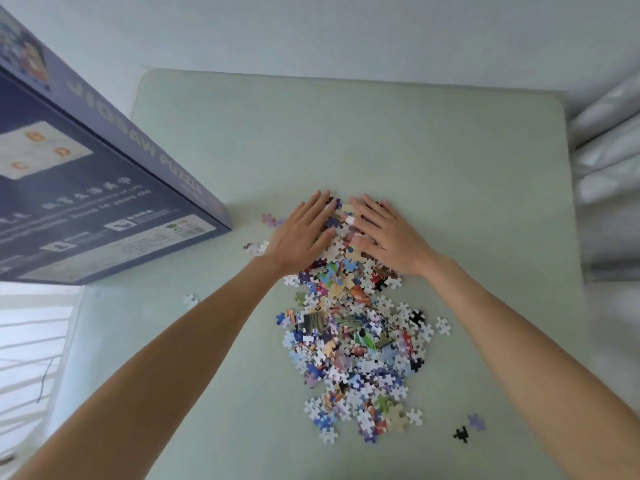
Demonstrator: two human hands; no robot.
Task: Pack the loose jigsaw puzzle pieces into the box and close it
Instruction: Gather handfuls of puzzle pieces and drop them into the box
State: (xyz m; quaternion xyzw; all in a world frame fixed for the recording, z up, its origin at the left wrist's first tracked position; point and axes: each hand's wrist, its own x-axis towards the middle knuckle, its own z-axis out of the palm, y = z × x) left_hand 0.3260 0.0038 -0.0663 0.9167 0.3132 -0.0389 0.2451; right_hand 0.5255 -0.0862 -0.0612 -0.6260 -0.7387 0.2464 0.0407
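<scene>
A long heap of loose jigsaw puzzle pieces (353, 341) lies on the pale green table (415, 150), running from the middle toward the near edge. My left hand (301, 233) and my right hand (384, 233) lie flat, fingers spread, on the far end of the heap, one on each side of it. Neither hand grips anything that I can see. The dark blue puzzle box (86, 188) stands at the left, tilted, its printed underside facing me; its inside is hidden.
Stray pieces lie apart from the heap: one at the left (190, 300), a few by the box corner (256, 247), a black one (461, 434) and a purple one (476, 421) at the near right. White curtains (609, 150) hang at the right.
</scene>
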